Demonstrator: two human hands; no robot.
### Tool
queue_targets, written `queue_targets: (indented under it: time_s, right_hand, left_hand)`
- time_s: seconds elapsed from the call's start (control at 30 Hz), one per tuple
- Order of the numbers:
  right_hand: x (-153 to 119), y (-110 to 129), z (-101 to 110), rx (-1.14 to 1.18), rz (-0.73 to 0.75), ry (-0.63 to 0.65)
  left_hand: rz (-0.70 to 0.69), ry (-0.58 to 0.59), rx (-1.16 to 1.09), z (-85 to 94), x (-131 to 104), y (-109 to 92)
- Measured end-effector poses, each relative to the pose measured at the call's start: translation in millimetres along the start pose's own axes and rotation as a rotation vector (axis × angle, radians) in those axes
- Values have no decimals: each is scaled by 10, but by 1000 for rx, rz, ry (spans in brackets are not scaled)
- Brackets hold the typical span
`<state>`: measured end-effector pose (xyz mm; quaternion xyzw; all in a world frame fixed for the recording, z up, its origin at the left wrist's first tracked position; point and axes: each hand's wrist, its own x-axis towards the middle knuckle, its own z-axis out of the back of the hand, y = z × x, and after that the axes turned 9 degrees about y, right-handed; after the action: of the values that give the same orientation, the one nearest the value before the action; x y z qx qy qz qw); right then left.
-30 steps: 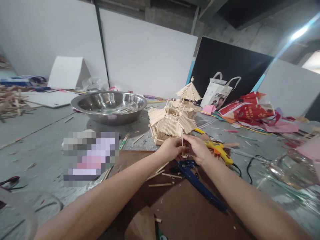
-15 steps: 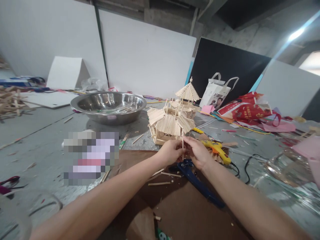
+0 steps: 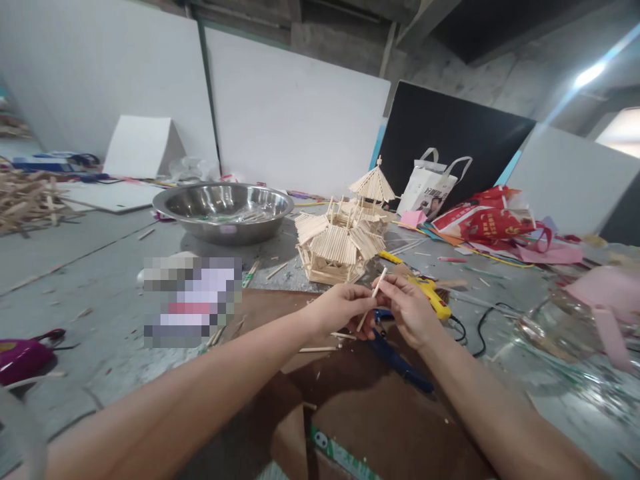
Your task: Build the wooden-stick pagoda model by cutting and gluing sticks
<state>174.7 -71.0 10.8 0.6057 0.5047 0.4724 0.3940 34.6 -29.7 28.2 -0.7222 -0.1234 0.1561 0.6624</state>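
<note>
Between my two hands a thin wooden stick [image 3: 379, 283] is held at a slant, its upper end leaning right. The fingers of my left hand [image 3: 345, 308] are closed around its lower part. My right hand [image 3: 403, 303] pinches it nearer the top. Just beyond them stands a pavilion model [image 3: 334, 243] built of pale sticks, with a roofed tower behind its open-topped front section. Blue-handled pliers [image 3: 400, 363] lie beneath my hands on a brown board [image 3: 350, 407], partly hidden by my right hand. Loose sticks [image 3: 320, 349] are scattered there too.
A steel basin [image 3: 225, 230] sits behind left, and a yellow glue gun [image 3: 434, 299] lies to the right with its cord trailing. Red bags [image 3: 485, 213], a white tote bag [image 3: 427, 183] and clear plastic [image 3: 555, 327] are further right. A purple tool [image 3: 25, 359] lies at left.
Both hands have drawn slightly away from the model. The stick has gone from upright to slanted, and the camera view has shifted a little.
</note>
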Motion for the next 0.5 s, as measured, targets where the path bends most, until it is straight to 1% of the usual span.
queue_targets:
  time_s: [0.1,0.23,0.3,0.37,0.43,0.5]
  right_hand:
    - [-69,-61,-37,-87,78,23]
    - [-149,-68,-86,-236,129,82]
    - [-173,-11,-70,-378,124,131]
    - [-185,73,-5,-626,120,186]
    - [-197,150,102,-968,103,221]
    - [-217,183,225,-1280,17,272]
  left_hand:
    - [-10,-118,-106,-72,-42,31]
    - [-9,-227,-107,-166,-102,44]
    - [-7,-281,-63,-197,-143,42]
    - [-5,-350,57,-200,-184,54]
    - [-7,-410,213,-168,-217,84]
    - [-10,-451,354,-115,-239,120]
